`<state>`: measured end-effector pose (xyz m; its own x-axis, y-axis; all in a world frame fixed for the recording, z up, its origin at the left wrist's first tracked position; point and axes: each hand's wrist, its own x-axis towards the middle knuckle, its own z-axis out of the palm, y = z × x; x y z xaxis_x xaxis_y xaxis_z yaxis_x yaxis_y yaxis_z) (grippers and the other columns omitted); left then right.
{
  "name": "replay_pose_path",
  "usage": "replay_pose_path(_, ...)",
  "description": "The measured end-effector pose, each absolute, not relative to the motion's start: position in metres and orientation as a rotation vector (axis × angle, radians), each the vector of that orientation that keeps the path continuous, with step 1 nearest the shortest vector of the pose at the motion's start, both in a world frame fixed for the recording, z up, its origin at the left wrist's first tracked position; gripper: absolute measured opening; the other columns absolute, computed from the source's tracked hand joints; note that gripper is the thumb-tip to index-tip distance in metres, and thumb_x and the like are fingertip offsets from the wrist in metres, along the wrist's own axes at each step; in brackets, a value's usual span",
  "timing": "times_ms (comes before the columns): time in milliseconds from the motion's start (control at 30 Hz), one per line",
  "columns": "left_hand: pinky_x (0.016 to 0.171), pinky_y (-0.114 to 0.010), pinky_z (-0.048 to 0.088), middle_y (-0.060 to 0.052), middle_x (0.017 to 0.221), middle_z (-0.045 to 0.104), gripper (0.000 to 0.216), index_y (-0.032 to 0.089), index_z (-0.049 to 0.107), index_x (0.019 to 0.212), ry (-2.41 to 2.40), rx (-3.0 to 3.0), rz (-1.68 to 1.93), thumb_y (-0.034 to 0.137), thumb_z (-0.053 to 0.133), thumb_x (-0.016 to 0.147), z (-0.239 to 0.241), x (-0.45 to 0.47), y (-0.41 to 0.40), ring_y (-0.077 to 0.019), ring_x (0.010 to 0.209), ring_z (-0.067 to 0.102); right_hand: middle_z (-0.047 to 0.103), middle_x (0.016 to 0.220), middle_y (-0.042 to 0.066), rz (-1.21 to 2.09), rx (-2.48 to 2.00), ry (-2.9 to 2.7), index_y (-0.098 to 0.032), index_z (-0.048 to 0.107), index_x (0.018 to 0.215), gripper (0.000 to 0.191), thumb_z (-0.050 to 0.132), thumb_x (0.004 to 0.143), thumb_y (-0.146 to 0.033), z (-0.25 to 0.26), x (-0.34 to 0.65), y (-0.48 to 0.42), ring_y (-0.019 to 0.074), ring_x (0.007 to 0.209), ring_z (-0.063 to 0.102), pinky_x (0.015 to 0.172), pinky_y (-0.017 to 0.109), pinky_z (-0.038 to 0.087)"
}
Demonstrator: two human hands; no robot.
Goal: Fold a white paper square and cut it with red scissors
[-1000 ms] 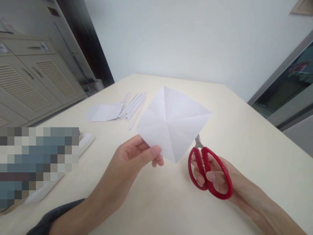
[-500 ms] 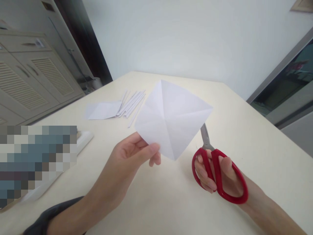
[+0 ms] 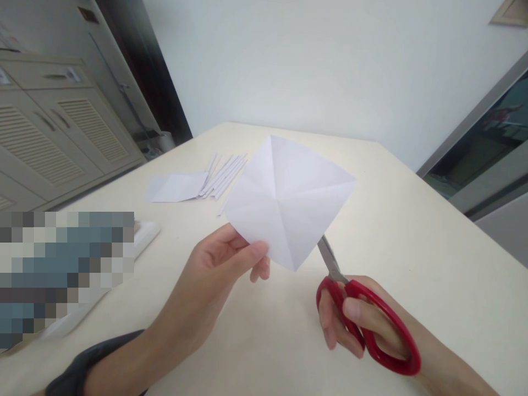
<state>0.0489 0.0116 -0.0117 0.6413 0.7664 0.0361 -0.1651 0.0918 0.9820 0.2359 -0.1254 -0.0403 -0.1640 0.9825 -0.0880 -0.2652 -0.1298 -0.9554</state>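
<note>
Pinches a creased white sheet (image 3: 289,192) by its lower left edge in the left hand (image 3: 229,261), pressing the thumb on the near face and tucking the fingers behind. Holds it in mid-view above the counter (image 3: 264,341), pointing one corner down toward the body, probably to have the edges off the surface and within reach from both faces. Grips only a small part of it, seemingly to leave the crossing creases and the right-hand edges uncovered. Holds red-handled scissors (image 3: 336,275) in the curled right hand (image 3: 369,319), apparently with thumb through the right loop and fingers through the left, a grip likely meant for working the blades. Angles the blades up and leftward at the sheet's lower right edge, perhaps with the tips hidden behind the paper; impossible to tell whether touching. Has narrow paper strips (image 3: 225,176) loosely bunched on the far left part of the counter, right beside flat paper pieces (image 3: 177,187), presumably set there to stay out of the way of both hands.
</note>
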Motion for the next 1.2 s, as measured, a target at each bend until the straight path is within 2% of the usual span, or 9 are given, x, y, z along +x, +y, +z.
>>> replay_pose_path(200,0.055,-0.019,0.039,0.005,0.064,0.058,0.006,0.025,0.068,0.082,0.584,1.312,0.753,0.029,0.066,0.086,-0.011,0.050,0.012,-0.0083,0.057,0.047,0.071,0.074,0.004,1.440,-1.015,-0.867,-0.018,0.065,0.092,0.006,0.062,0.088,-0.022,-0.039,0.243,-0.123,0.0145,0.066,0.063,0.062,0.025,0.046)
replay_pose_path(333,0.056,-0.019,0.039,0.005,0.063,0.056,0.008,0.024,0.067,0.080,0.579,1.323,0.746,0.028,0.066,0.086,-0.011,0.050,0.012,-0.0078,0.057,0.046,0.065,0.122,0.011,1.407,-1.020,-0.821,-0.021,0.061,0.119,0.045,0.075,0.080,-0.038,-0.037,0.251,-0.120,0.0240,0.102,0.064,0.089,0.035,0.047)
replay_pose_path(433,0.056,-0.018,0.039,0.006,0.063,0.056,0.007,0.024,0.067,0.081,0.578,1.323,0.757,0.028,0.066,0.086,-0.010,0.050,0.011,-0.0075,0.056,0.046,0.061,0.128,0.014,1.496,-1.013,-0.862,-0.021,0.056,0.129,0.073,0.080,0.068,-0.054,-0.037,0.250,-0.120,0.0235,0.094,0.065,0.082,0.035,0.050)
replay_pose_path(500,0.056,-0.018,0.039,0.006,0.063,0.057,0.007,0.024,0.067,0.081,0.582,1.328,0.754,0.028,0.065,0.086,-0.009,0.050,0.011,-0.0075,0.056,0.046,0.063,0.124,0.015,1.554,-1.031,-0.884,-0.021,0.056,0.128,0.063,0.074,0.076,-0.052,-0.034,0.245,-0.121,0.0205,0.081,0.066,0.074,0.035,0.052)
replay_pose_path(633,0.055,-0.019,0.039,0.006,0.061,0.056,0.009,0.024,0.066,0.078,0.579,1.334,0.754,0.028,0.065,0.086,-0.010,0.049,0.011,-0.0082,0.055,0.046,0.063,0.127,0.013,1.503,-1.090,-0.875,-0.022,0.058,0.129,0.041,0.060,0.091,-0.039,-0.023,0.235,-0.124,0.0262,0.110,0.060,0.099,0.043,0.041)
replay_pose_path(767,0.053,-0.020,0.038,0.005,0.062,0.057,0.007,0.025,0.067,0.078,0.608,1.345,0.738,0.028,0.066,0.084,-0.012,0.049,0.011,-0.0096,0.055,0.047,0.066,0.120,0.008,1.446,-1.085,-0.878,-0.027,0.063,0.120,0.034,0.067,0.087,-0.029,-0.025,0.237,-0.125,0.0175,0.088,0.063,0.079,0.030,0.049)
replay_pose_path(967,0.053,-0.020,0.037,0.005,0.062,0.055,0.007,0.025,0.067,0.079,0.585,1.330,0.726,0.026,0.064,0.086,-0.011,0.050,0.012,-0.0089,0.055,0.045,0.072,0.086,0.007,1.349,-1.087,-0.932,-0.019,0.068,0.104,0.048,0.072,0.076,-0.056,-0.036,0.245,-0.120,0.0086,0.051,0.048,0.048,0.022,0.038)
replay_pose_path(1067,0.052,-0.019,0.037,0.006,0.062,0.055,0.007,0.025,0.067,0.080,0.562,1.337,0.733,0.025,0.064,0.086,-0.012,0.050,0.012,-0.0081,0.055,0.045,0.066,0.123,0.012,1.381,-1.005,-0.963,-0.022,0.067,0.111,0.049,0.058,0.084,-0.062,-0.036,0.244,-0.120,0.0220,0.091,0.068,0.073,0.030,0.053)
replay_pose_path(1200,0.052,-0.018,0.037,0.006,0.061,0.055,0.008,0.024,0.066,0.079,0.540,1.337,0.733,0.026,0.064,0.087,-0.011,0.050,0.012,-0.0071,0.055,0.046,0.055,0.139,0.010,1.391,-0.960,-1.029,-0.029,0.060,0.123,0.047,0.046,0.092,-0.059,-0.037,0.241,-0.124,0.0280,0.129,0.050,0.104,0.044,0.041)
